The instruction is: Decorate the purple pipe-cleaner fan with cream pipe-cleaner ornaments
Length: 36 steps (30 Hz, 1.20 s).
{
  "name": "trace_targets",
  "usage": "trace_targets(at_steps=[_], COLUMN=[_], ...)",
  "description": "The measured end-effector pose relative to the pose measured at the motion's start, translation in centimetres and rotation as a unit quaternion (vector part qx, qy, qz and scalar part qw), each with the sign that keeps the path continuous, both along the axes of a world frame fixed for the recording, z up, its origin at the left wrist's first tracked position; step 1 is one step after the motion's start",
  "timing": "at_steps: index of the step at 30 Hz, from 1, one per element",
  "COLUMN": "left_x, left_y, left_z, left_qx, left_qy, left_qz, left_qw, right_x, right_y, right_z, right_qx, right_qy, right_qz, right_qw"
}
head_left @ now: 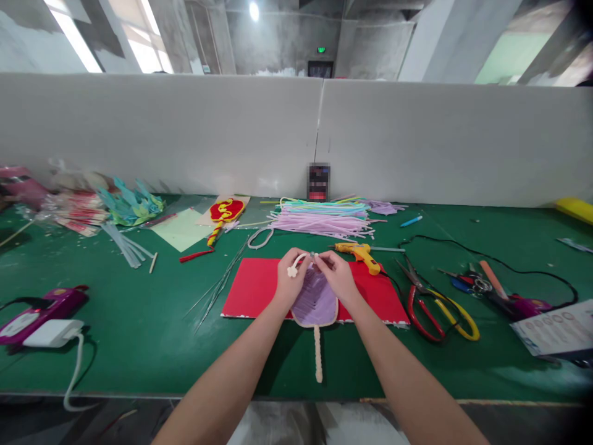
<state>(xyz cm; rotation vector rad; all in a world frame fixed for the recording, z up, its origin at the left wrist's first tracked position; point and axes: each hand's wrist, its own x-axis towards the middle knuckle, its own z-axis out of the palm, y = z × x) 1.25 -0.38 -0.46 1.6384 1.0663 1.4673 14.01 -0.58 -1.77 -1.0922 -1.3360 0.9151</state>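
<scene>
A small purple woven fan [315, 304] with a cream rim and a cream handle lies on a red sheet [252, 288] on the green table. My left hand [291, 279] pinches a cream pipe cleaner [293, 267] with a small flower-shaped end, at the fan's top edge. My right hand [337, 276] pinches the other end of that cream piece, fingers pressed together. Both hands rest over the upper half of the fan and hide it.
A yellow glue gun [360, 253] lies just behind the red sheet. Red and yellow scissors [435, 309] lie to the right. A pile of pastel pipe cleaners [324, 217] sits at the back, a purple device and white charger [44, 320] at the left.
</scene>
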Motion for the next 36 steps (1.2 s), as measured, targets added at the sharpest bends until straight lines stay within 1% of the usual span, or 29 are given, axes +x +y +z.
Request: trace_targets(at_steps=[2, 5, 10, 16, 25, 27, 32, 36], left_x=[0.01, 0.07, 0.39, 0.77, 0.89, 0.91, 0.65, 0.40], left_y=[0.01, -0.02, -0.19, -0.17, 0.06, 0.00, -0.24, -0.15], left_z=[-0.08, -0.17, -0.04, 0.12, -0.05, -0.03, 0.20, 0.14], left_qx=[0.009, 0.011, 0.010, -0.037, -0.074, -0.071, -0.035, -0.035], left_qy=[0.017, 0.030, 0.019, -0.021, -0.039, -0.040, -0.017, 0.002], left_qz=[0.008, 0.004, -0.008, -0.029, -0.017, -0.016, -0.022, -0.006], left_qw=[1.000, 0.999, 1.000, 0.999, 0.996, 0.997, 0.999, 0.999], right_x=[0.00, 0.05, 0.05, 0.07, -0.13, -0.18, -0.21, -0.11], right_y=[-0.09, -0.14, -0.25, -0.51, -0.32, -0.33, -0.50, -0.55], right_z=[0.20, 0.37, 0.46, 0.67, 0.46, 0.50, 0.63, 0.62], right_qx=[-0.003, 0.001, 0.016, 0.023, 0.012, 0.010, 0.011, 0.025], right_qy=[-0.017, -0.037, -0.050, -0.057, -0.026, -0.026, -0.048, -0.069], right_qz=[0.007, 0.013, 0.009, -0.028, -0.042, -0.046, -0.052, -0.049], right_qw=[1.000, 0.999, 0.999, 0.998, 0.999, 0.999, 0.997, 0.996])
